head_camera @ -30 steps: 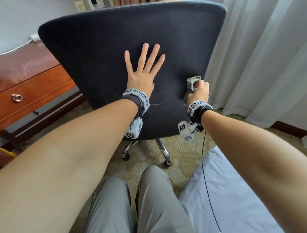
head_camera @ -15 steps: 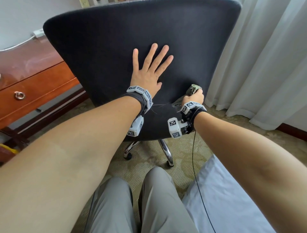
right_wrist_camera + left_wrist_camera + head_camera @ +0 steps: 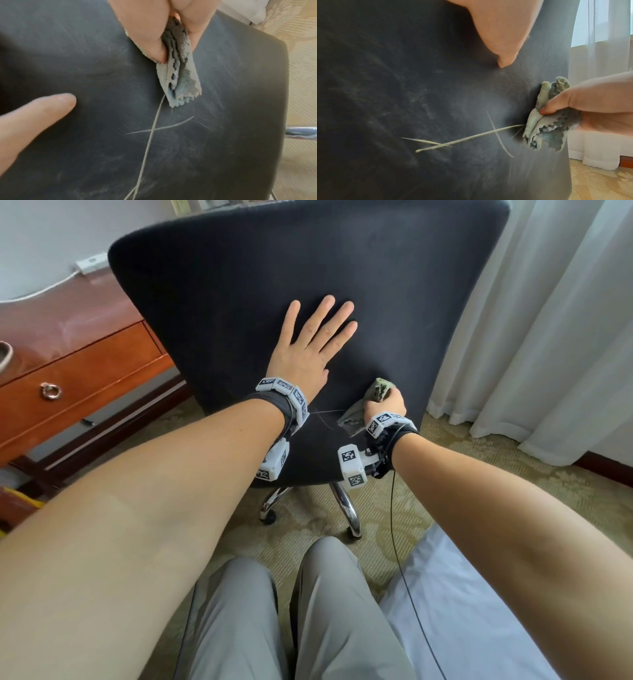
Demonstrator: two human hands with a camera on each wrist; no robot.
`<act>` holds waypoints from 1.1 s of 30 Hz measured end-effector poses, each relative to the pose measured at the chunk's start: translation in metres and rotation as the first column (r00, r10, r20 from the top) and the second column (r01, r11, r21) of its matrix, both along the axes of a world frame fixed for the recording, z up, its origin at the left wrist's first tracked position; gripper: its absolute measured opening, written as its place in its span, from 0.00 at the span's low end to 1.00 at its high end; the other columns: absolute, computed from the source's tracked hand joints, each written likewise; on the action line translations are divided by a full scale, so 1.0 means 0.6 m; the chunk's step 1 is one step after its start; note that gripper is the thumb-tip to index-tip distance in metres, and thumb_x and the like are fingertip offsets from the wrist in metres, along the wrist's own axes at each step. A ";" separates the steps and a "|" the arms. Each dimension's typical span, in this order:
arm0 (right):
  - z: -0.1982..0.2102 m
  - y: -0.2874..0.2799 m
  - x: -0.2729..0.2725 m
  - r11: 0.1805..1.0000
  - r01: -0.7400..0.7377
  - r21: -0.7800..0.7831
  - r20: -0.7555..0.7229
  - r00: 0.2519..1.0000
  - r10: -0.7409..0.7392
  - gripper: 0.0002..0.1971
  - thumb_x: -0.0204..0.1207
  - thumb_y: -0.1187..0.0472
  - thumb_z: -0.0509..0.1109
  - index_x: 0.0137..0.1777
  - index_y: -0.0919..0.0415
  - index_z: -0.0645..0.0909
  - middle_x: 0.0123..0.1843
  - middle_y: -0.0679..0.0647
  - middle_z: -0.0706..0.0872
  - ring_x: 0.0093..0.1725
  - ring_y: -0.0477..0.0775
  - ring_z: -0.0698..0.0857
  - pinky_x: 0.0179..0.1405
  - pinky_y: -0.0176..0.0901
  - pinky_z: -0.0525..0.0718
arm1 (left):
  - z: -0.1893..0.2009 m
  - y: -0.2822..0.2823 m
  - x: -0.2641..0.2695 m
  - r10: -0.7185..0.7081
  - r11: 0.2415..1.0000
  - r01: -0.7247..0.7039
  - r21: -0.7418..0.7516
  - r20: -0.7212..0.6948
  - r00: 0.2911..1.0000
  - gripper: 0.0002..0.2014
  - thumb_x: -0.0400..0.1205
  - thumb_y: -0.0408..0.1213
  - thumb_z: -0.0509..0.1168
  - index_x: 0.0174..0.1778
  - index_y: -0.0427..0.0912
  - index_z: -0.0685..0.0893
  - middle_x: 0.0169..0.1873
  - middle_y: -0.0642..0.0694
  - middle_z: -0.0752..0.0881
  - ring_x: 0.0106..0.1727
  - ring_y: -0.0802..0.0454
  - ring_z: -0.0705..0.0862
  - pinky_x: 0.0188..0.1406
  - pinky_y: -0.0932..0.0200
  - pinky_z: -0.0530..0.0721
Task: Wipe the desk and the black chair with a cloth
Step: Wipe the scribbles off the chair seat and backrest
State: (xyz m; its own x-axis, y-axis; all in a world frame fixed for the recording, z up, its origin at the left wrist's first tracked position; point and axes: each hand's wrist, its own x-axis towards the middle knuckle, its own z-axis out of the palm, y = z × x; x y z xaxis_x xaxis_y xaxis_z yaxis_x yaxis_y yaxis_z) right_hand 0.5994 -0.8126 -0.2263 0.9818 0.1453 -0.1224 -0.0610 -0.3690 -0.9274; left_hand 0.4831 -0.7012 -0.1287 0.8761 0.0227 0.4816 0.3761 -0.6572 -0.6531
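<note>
A person braces the back of the black chair point(image 3: 308, 285) with the left hand point(image 3: 305, 350), fingers straight and spread flat on the upholstery, while the right hand point(image 3: 385, 405) bunches a grey-green cloth point(image 3: 378, 390) in curled fingers and presses it against the lower right part of the backrest, near its edge. The desk point(image 3: 68, 364), the task's other surface, stands to the left behind the chair, its drawer closed. White curtains point(image 3: 548, 320) hang just beside the chair on the right, and the chrome legs point(image 3: 346, 508) of the base rest on patterned carpet point(image 3: 445, 474). Pale loose threads point(image 3: 471, 138) cross the fabric just below the cloth, one seeming to trail from it. The chair appears to sit on casters, so a firm stroke could roll or swivel it away if the bracing hand eases; the wadded cloth offers little flat contact and may smear dust or shed more threads instead of lifting them. A thin black cable point(image 3: 397, 525) dangling from the right wrist could snag on the chair base during a low pass.
</note>
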 end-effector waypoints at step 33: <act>-0.010 0.047 -0.047 0.997 0.038 0.060 -0.075 0.997 -0.033 0.21 0.69 0.63 0.63 0.63 0.52 0.75 0.56 0.53 0.83 0.51 0.56 0.84 0.49 0.41 0.79 | -0.030 0.052 -0.051 0.006 1.000 -0.006 -0.003 0.042 0.999 0.56 0.73 0.31 0.76 0.88 0.52 0.44 0.87 0.46 0.40 0.87 0.42 0.43 0.79 0.24 0.55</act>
State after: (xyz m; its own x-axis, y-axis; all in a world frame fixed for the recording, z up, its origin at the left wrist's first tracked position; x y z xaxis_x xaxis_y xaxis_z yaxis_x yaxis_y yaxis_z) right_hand 0.5714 -0.7847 -0.2321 0.9751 0.1201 -0.1866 -0.1421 -0.3079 -0.9407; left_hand 0.4523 -0.6702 -0.1467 0.8549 0.0296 0.5180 0.4074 -0.6565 -0.6348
